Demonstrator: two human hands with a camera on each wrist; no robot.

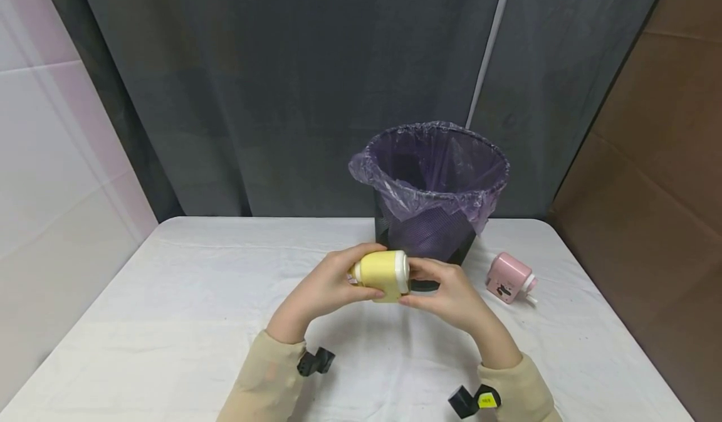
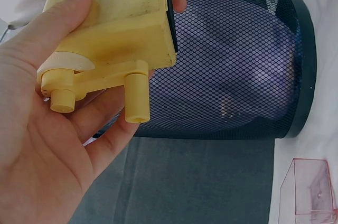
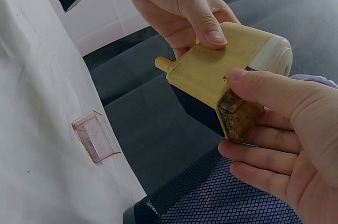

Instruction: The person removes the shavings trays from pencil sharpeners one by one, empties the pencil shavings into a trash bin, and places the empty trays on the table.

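A yellow hand-crank pencil sharpener (image 1: 379, 273) is held up between both hands in front of the bin. My left hand (image 1: 333, 281) grips its crank end, thumb on the upper face; in the left wrist view the yellow crank handle (image 2: 137, 97) points down past the fingers. At the opposite, white-trimmed end, my right hand (image 1: 445, 287) pinches the clear shavings drawer (image 3: 237, 115), thumb above and fingers below. Dark shavings show inside that drawer. A pink pencil sharpener (image 1: 509, 278) lies at the right on the white cloth.
A black mesh bin (image 2: 227, 60) with a purple plastic liner (image 1: 434, 190) stands behind the hands. A clear pinkish box (image 3: 96, 137) sits on the cloth to the bin's left. Grey curtain (image 1: 316, 96) hangs at the back, brown panel (image 1: 648, 209) at the right.
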